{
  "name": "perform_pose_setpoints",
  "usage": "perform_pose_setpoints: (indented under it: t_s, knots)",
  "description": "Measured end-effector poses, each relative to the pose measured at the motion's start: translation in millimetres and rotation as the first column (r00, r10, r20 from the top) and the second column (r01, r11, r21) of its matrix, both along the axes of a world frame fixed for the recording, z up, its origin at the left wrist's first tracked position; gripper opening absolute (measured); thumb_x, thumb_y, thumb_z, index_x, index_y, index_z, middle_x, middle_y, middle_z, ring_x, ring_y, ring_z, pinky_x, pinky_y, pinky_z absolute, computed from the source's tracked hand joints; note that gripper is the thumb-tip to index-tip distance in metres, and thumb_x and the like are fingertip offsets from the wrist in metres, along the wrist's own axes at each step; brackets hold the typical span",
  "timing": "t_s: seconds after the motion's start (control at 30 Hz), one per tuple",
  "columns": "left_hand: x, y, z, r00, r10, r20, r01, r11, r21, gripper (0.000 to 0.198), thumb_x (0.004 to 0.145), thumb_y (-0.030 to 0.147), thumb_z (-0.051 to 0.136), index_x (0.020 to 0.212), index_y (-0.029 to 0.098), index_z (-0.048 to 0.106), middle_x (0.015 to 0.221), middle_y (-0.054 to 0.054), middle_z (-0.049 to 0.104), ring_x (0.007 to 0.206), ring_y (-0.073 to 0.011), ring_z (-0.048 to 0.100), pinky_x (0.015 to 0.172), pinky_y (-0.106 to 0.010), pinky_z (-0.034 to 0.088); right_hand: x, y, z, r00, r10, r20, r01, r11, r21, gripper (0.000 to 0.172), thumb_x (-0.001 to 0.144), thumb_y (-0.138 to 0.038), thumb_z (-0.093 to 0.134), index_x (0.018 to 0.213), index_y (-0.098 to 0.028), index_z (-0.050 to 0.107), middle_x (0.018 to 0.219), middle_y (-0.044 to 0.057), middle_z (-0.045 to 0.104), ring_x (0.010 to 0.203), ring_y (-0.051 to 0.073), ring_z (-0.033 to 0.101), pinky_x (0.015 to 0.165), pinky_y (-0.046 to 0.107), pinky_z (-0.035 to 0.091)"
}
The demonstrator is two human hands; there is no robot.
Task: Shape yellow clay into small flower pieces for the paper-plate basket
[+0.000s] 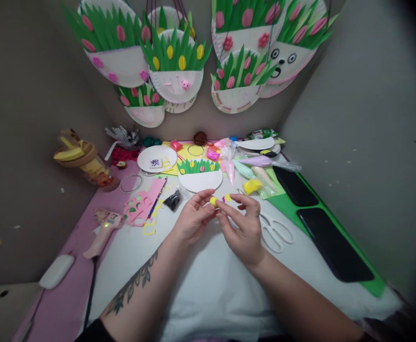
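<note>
My left hand [196, 214] pinches a small yellow clay ball [213, 201] between thumb and fingertips. My right hand [242, 230] meets it from the other side, a fingertip pressed on the ball. By the right fingers is a second yellow piece with magenta on it [227, 197]; whether those fingers touch it I cannot tell. Just beyond both hands lies a cut white paper plate [200, 182] with green paper grass and small yellow and pink shapes. White-handled scissors [276, 232] rest to the right of my right hand, their blades partly hidden.
Several grass-decorated plates hang on the wall, including one with yellow tulips [177, 85]. A glue gun [102, 235], pink paper scraps [145, 202] and a lidded cup [86, 164] are on the left. Right are yellow clay [252, 186], piping bags [257, 161] and a black phone [332, 244].
</note>
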State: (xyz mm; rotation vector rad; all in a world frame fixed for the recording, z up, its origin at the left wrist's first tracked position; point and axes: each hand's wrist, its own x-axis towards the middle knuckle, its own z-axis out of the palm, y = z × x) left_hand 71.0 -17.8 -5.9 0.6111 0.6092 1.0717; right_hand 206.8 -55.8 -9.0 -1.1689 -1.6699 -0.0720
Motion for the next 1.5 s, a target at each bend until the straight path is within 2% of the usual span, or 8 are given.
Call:
perform_pose_setpoints:
  t_s: [0.4, 0.73, 1.07, 1.33, 1.5]
  knots:
    - [0.2, -0.2, -0.7, 1.000, -0.019, -0.008, 0.019, 1.000, 0.019, 0.039, 0.067, 0.017, 0.077, 0.104, 0.020, 0.065, 0.087, 0.000, 0.062, 0.075, -0.0072, 0.060, 0.069, -0.019, 0.048, -2.2, 1.4, -1.7, 1.000, 0.021, -0.008, -0.021, 1.000, -0.023, 0.032, 0.081, -0.015, 0.062, 0.111, -0.026, 0.065, 0.114, 0.009, 0.049, 0.105, 0.024, 0.051, 0.087, 0.044, 0.047]
    - [1.2, -0.4, 0.5, 1.000, -0.006, 0.007, 0.006, 1.000, 0.001, 0.035, 0.070, 0.019, 0.075, 0.104, 0.019, 0.064, 0.091, -0.002, 0.067, 0.080, -0.0092, 0.063, 0.076, -0.021, 0.048, -1.5, 1.0, -1.2, 0.996, 0.016, -0.084, -0.019, 0.999, -0.031, 0.038, 0.082, -0.016, 0.061, 0.119, -0.026, 0.059, 0.112, 0.008, 0.050, 0.107, 0.023, 0.052, 0.091, 0.044, 0.045]
    - [0.4, -1.0, 1.2, 1.000, 0.001, -0.018, -0.001, 1.000, -0.009, 0.032, 0.068, 0.021, 0.077, 0.098, 0.018, 0.065, 0.085, -0.001, 0.067, 0.073, -0.0090, 0.063, 0.074, -0.022, 0.048, -2.6, 0.0, -1.5, 1.000, 0.017, -0.006, -0.017, 0.999, -0.048, 0.035, 0.082, -0.019, 0.059, 0.116, -0.029, 0.062, 0.114, 0.009, 0.048, 0.108, 0.025, 0.051, 0.088, 0.046, 0.047]
    - [0.9, -1.1, 0.4, 1.000, 0.010, -0.020, -0.011, 1.000, -0.001, 0.026, 0.069, 0.020, 0.075, 0.094, 0.017, 0.065, 0.087, -0.001, 0.067, 0.075, -0.0081, 0.062, 0.073, -0.021, 0.048, -2.6, 0.0, -2.5, 1.000, 0.014, -0.007, -0.015, 0.998, -0.059, 0.034, 0.081, -0.018, 0.060, 0.114, -0.028, 0.063, 0.115, 0.009, 0.048, 0.110, 0.025, 0.050, 0.088, 0.044, 0.047]
    - [1.5, -0.6, 2.7, 1.000, 0.004, 0.010, -0.004, 1.000, -0.022, 0.028, 0.070, 0.019, 0.075, 0.096, 0.017, 0.064, 0.087, -0.002, 0.068, 0.077, -0.0104, 0.065, 0.075, -0.022, 0.049, -2.5, 1.3, -0.4, 0.998, 0.016, -0.063, -0.019, 0.999, -0.046, 0.039, 0.082, -0.018, 0.059, 0.120, -0.026, 0.057, 0.113, 0.009, 0.048, 0.108, 0.024, 0.051, 0.091, 0.045, 0.045]
